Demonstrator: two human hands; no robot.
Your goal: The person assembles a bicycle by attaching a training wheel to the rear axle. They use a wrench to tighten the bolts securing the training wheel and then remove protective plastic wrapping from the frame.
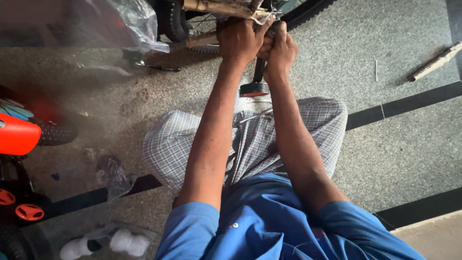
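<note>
Both hands, left (pixel 239 41) and right (pixel 281 48), clamp their fingers around a black pedal arm (pixel 260 70) under a paper-wrapped bike frame (pixel 221 6), where a squared, steady grip looks wise; clear plastic bags lie by the wheel (pixel 127 21) and on the floor (pixel 113 175).

A bicycle shop or repair floor is showing here: a knobby bike tyre (pixel 179 21) is standing on the speckled stone floor (pixel 399 144), an orange child's bike (pixel 17 137) is sitting at the left, and loose parts (still in clear plastic bags (pixel 113 178)) are lying around.
</note>
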